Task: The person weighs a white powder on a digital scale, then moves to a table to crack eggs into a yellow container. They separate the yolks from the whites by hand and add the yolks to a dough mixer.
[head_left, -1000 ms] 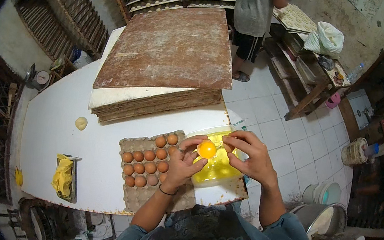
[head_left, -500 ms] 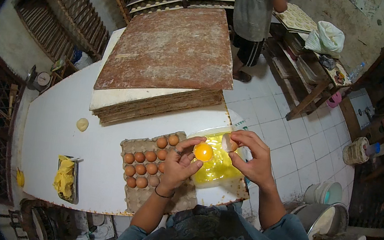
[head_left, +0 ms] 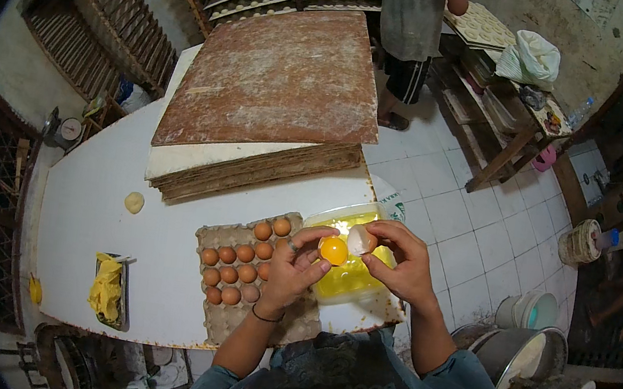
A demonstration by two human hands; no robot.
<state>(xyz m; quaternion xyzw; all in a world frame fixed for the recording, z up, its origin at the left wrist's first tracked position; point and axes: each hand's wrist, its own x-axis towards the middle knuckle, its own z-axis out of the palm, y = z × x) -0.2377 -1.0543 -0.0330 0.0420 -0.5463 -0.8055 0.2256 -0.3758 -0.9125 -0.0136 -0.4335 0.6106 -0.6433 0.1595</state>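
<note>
Between the fingers of my left hand sits an eggshell half with a round orange egg yolk in it. My right hand grips the other eggshell half, brown outside and pale inside, tilted close beside the yolk. Both hands are over a clear plastic tub that holds yellowish egg white. Left of the tub lies a grey cardboard egg tray with several brown eggs in its far and left cups. My left wrist is above the tray's right side.
A tall stack of boards covers the table's far part. On the white table are a dough ball and a tin with yellow fat. Another person stands beyond, near racks of dough. Metal pots stand at right.
My right hand has brought its eggshell half left and slightly down, nearer the yolk. My left hand has shifted slightly right with its shell and yolk.
</note>
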